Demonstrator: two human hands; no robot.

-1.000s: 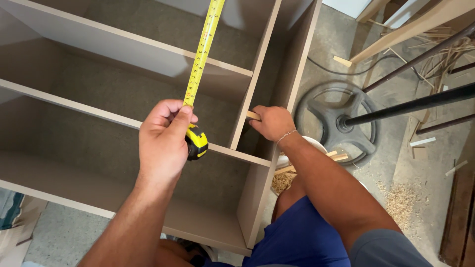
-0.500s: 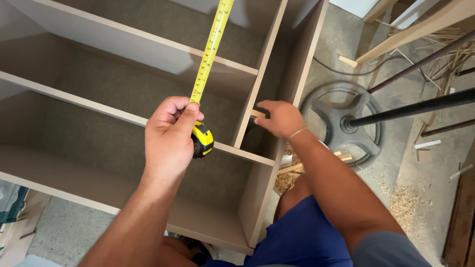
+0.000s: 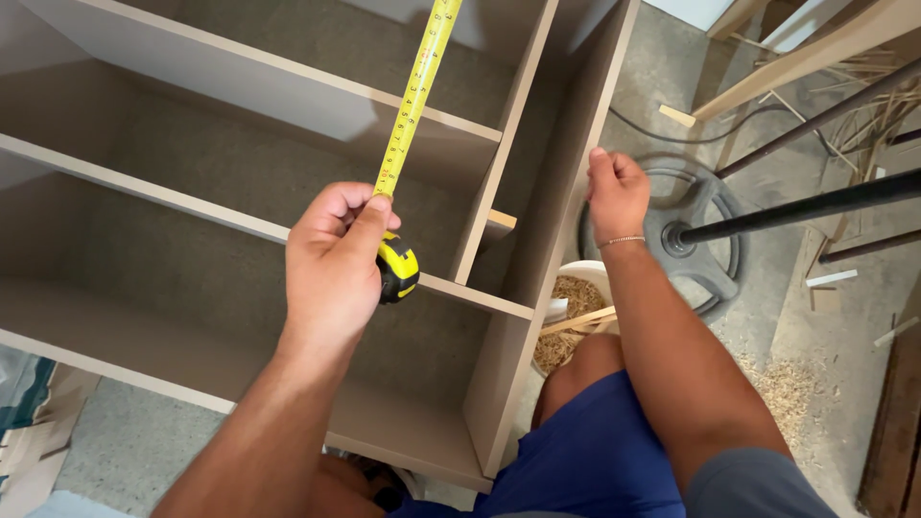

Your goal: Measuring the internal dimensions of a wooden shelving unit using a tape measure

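1. While the left hand (image 3: 331,264) is closed tight around a yellow-and-black tape measure (image 3: 395,269), thumb pressed on the case, its yellow blade (image 3: 414,96) runs up and away from the fist, past the top edge of the view; the blade's black markings are the only print in sight.
2. Beyond the fist lies an unfinished cabinet carcass (image 3: 240,144) of pale board, with shelves above and below the grip and an upright divider (image 3: 499,163) just to its right.
3. Half a second ago the right hand (image 3: 616,192) sat at the small wooden block (image 3: 501,220) by the divider; now it has moved outward, fingers curled loosely against the outer side panel (image 3: 566,221), clasping nothing else. The left hand's hold on the tape is unchanged.
4. Right of the panel stand a white bucket of wood shavings (image 3: 576,302), a round metal base plate (image 3: 696,240) with a dark pole (image 3: 815,203), and sawdust (image 3: 782,384) on the concrete floor (image 3: 662,86).
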